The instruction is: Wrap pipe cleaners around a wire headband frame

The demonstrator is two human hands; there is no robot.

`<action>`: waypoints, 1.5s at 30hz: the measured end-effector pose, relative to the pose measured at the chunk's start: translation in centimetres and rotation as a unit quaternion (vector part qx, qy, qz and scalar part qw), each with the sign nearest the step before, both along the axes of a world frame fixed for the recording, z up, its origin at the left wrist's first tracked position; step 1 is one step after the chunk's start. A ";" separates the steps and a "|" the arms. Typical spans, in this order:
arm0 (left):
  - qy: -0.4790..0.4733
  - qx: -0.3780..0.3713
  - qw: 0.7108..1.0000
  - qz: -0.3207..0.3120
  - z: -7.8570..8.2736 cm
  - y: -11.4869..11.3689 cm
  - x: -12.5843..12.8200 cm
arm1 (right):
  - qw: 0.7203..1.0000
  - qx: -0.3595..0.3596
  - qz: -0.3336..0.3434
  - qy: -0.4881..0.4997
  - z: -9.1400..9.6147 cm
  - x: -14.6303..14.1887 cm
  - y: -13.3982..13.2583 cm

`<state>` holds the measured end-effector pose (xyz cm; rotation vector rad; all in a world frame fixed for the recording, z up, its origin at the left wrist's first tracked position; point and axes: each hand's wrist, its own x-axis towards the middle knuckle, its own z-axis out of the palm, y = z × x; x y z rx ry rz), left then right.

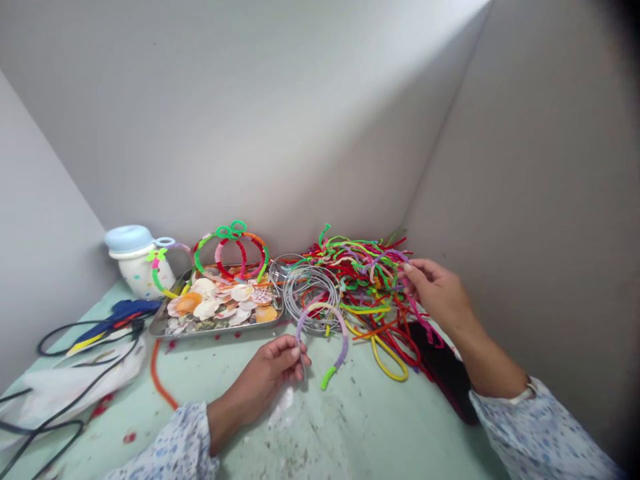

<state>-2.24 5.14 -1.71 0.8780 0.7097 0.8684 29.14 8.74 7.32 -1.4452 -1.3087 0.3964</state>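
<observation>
My left hand (280, 360) pinches the bare end of a curved headband (345, 337). The band is wrapped in purple and pale pink pipe cleaner, with a bright green tip at its other end. At the right side of a tangled pile of colored pipe cleaners (357, 263), my right hand (435, 290) has thumb and fingers closed on a purple pipe cleaner (393, 255). Part of that strand runs over the pile. Behind the headband lies a coil of grey wire (305, 293).
A metal tray (220, 333) of seashells stands left of the wire, with wrapped headbands (233, 260) on it. Further left are a white jar (145, 273) with a blue lid, blue-handled pliers (113, 317), black cable (65, 417) and a plastic bag (95, 373). A dark phone-like object (450, 380) lies right.
</observation>
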 end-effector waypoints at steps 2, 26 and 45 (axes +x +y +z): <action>-0.001 -0.008 1.000 0.001 0.0 0.1 0.0 | 1.000 0.002 0.007 0.027 0.1 0.2 0.2; 0.011 -0.034 0.999 0.020 -0.1 0.1 -0.1 | 0.978 0.107 0.010 0.177 3.2 1.4 0.6; 0.022 -0.014 1.000 0.008 0.0 0.0 -0.1 | 0.994 0.017 0.031 0.101 2.9 1.0 0.1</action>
